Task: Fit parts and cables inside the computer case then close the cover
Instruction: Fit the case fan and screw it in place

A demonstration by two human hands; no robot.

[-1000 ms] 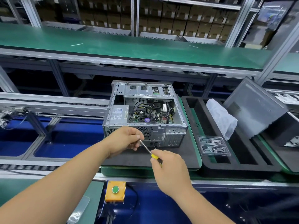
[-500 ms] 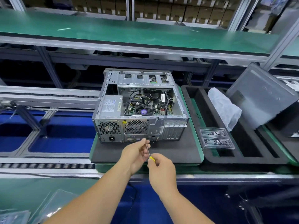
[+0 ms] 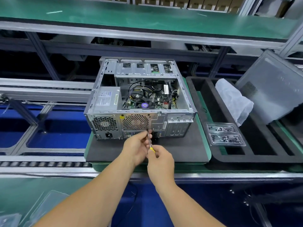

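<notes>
Right hand [image 3: 161, 161] grips the yellow handle of a small screwdriver [image 3: 149, 141], fingers curled round it. Left hand [image 3: 138, 145] pinches the metal shaft partway up, steadying it. Shaft angles up and away from both hands; the tip sits on the rear panel of the computer case [image 3: 139, 102], right at the lower right edge of the round fan grille [image 3: 135, 122]. Can't tell if there's a screw under the tip, too small. Case lies just beyond the hands on a dark foam mat [image 3: 180, 149], open side up, cover off, cables [image 3: 147, 94] and board visible inside, power supply [image 3: 107, 99] in the corner up-left of the left hand. Out to the right of the right hand: black foam tray [image 3: 218, 154] with two clear boxes of small hardware [image 3: 225, 134], a crumpled plastic bag [image 3: 232, 100], and beyond that a grey side panel [image 3: 272, 89] leaning tilted, well apart from the case.
</notes>
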